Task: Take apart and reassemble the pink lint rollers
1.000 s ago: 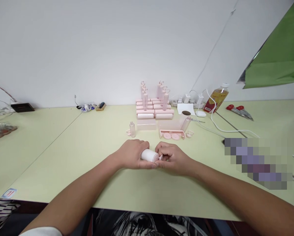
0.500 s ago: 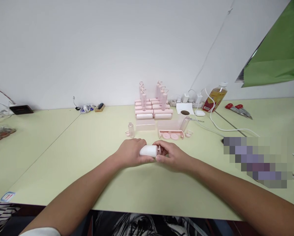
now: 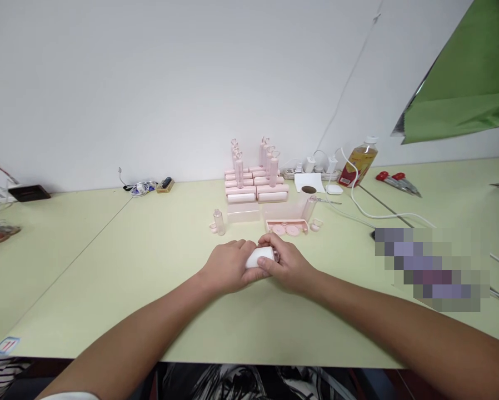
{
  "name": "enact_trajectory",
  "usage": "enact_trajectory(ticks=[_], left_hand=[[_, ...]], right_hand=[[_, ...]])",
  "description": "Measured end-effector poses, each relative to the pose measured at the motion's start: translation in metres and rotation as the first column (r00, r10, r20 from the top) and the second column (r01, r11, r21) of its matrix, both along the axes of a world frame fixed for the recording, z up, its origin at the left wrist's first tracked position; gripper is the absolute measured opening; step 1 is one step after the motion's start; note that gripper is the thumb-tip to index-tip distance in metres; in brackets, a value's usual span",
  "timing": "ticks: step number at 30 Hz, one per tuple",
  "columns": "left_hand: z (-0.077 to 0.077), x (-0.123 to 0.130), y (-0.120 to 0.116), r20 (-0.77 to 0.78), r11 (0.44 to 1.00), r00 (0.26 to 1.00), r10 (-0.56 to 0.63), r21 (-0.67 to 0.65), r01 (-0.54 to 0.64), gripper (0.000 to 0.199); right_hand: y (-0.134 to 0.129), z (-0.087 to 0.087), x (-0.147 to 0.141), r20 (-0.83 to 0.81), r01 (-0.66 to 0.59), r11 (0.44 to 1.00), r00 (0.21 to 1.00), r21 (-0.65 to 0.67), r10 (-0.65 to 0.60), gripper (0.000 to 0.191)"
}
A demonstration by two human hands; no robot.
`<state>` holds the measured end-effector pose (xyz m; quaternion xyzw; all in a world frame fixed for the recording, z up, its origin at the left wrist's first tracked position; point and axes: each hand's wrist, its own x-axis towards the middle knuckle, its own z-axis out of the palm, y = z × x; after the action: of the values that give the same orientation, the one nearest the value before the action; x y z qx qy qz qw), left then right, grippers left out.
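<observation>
A white lint-roller roll (image 3: 258, 257) lies sideways between my hands, low over the table. My left hand (image 3: 230, 265) is wrapped round its left end, which the fingers hide. On the right end, my right hand (image 3: 289, 264) is closed with its thumb lying along the white surface; a pale pink part shows at that end. Just beyond my hands is an open pink roller case (image 3: 287, 222) with two round discs in it. A clear pink handle tube (image 3: 219, 222) stands behind my left hand, beside a small pink ring piece (image 3: 212, 227).
Several pink lint rollers (image 3: 255, 186) with upright handles stand by the wall. Right of them are a white paper (image 3: 309, 182), a power strip with chargers (image 3: 310, 165), a drink bottle (image 3: 359, 162) and red-capped tools (image 3: 397, 182). A white cable (image 3: 383, 215) crosses the right side.
My right hand has shifted further over the roll, its thumb now on the white surface, and less of the pink end shows. The view has turned slightly right.
</observation>
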<state>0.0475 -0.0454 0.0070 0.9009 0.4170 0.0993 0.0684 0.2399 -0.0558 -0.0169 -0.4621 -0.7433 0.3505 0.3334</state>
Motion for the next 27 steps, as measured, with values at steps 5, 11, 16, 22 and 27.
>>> enact_trajectory(ticks=[5, 11, 16, 22, 27], left_hand=[[-0.002, -0.001, 0.001, 0.018, 1.0, 1.0, 0.006, -0.002, -0.006, 0.053], [0.0, 0.0, 0.001, 0.049, 1.0, 0.999, 0.017, -0.019, -0.016, 0.052], [0.001, -0.003, 0.002, 0.143, 0.994, 0.988, 0.066, -0.098, -0.052, 0.054], [-0.004, -0.009, 0.008, 0.315, 0.994, 0.944, 0.101, -0.074, -0.082, 0.057], [-0.002, -0.021, 0.019, 0.456, 0.976, 0.884, 0.102, 0.128, -0.178, 0.033]], right_hand=[[-0.002, -0.001, -0.002, 0.048, 0.015, 0.999, 0.999, 0.033, -0.016, 0.03], [-0.001, -0.001, -0.001, 0.045, -0.011, 0.999, 0.999, 0.031, 0.01, 0.034], [0.002, -0.002, 0.003, 0.023, -0.061, 0.998, 0.998, -0.001, 0.061, 0.042], [0.007, -0.004, 0.006, -0.051, -0.019, 0.999, 0.999, -0.04, 0.017, 0.038], [0.01, -0.002, 0.007, -0.084, 0.073, 0.996, 0.993, -0.06, -0.077, 0.026]])
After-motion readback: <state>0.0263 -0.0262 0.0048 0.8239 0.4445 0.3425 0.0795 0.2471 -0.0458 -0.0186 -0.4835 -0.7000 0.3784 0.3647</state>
